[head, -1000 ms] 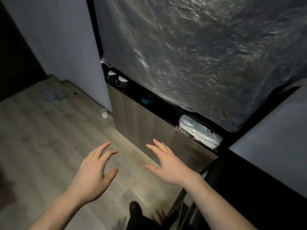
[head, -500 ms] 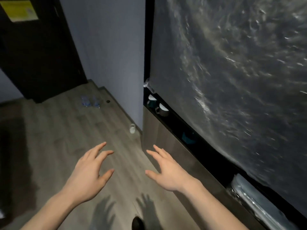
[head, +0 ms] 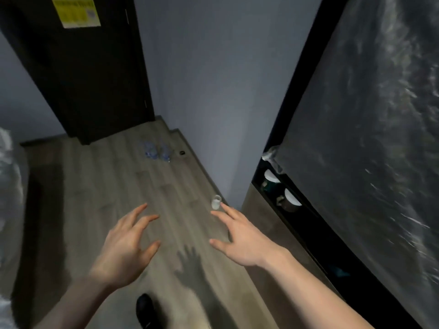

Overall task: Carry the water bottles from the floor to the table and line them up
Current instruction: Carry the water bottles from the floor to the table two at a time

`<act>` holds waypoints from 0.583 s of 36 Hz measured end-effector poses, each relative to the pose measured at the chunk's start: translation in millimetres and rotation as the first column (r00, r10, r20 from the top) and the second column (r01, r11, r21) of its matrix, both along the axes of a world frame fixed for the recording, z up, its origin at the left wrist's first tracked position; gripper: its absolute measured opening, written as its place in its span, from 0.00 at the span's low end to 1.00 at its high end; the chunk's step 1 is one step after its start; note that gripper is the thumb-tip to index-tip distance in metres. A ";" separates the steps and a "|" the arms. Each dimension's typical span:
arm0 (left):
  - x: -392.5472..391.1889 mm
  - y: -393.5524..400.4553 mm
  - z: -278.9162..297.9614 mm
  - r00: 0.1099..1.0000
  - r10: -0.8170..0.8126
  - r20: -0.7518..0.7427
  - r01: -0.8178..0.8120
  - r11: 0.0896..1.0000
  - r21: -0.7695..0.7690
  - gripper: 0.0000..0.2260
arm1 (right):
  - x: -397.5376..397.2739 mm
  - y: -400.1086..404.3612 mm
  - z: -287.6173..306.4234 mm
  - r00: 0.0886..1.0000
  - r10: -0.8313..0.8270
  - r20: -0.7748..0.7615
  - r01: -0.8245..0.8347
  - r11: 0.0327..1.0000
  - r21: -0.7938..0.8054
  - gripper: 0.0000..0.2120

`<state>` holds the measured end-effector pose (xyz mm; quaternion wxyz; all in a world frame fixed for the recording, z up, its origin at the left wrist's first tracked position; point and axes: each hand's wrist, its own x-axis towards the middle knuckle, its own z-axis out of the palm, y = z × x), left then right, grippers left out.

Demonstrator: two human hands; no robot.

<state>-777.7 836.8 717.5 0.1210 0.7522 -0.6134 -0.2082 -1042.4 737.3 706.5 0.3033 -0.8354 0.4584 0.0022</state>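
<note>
Reaching forward, both hands point(head: 126, 248) had spread, empty fingers point(head: 228, 212); best was walking close to the far water bottles point(head: 156, 150) before bending.

The bottles point(head: 157, 151) on the far floor are small and faint; their count is unclear, two at least. The sign point(head: 76, 11) on the door is too blurred to read. A shoe point(head: 145, 307) is half hidden in shadow. Both forearms run off the bottom edge.
</note>
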 end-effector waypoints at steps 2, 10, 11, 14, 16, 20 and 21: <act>29.1 -21.3 2.4 1.000 -0.010 -0.007 0.010 1.000 -0.023 0.26 | 29.7 -21.3 -1.6 1.000 -0.009 -0.006 0.009 1.000 -0.006 0.36; 147.6 -108.0 10.9 0.997 -0.075 0.006 0.075 0.997 -0.025 0.26 | 139.5 -95.0 3.1 0.995 -0.095 0.001 0.095 0.995 0.000 0.36; 160.2 -119.5 10.8 0.996 -0.087 0.021 0.087 0.996 -0.016 0.26 | 150.7 -103.3 3.2 0.994 -0.106 0.003 0.106 0.994 -0.004 0.35; 193.2 -149.8 11.0 0.992 -0.124 0.028 0.124 0.992 -0.005 0.26 | 178.9 -123.2 1.4 0.991 -0.136 0.001 0.136 0.991 -0.001 0.35; 210.7 -168.1 11.6 0.990 -0.142 0.010 0.142 0.990 -0.021 0.26 | 193.9 -137.0 -0.9 0.990 -0.141 0.006 0.141 0.990 0.013 0.36; 242.5 -208.5 6.6 0.984 -0.175 0.034 0.176 0.984 -0.029 0.26 | 219.3 -175.6 -7.6 0.988 -0.152 -0.008 0.152 0.988 0.015 0.36; 250.5 -220.2 5.0 0.983 -0.182 0.037 0.183 0.982 -0.034 0.26 | 226.2 -187.0 -8.9 0.988 -0.156 -0.004 0.156 0.988 0.012 0.37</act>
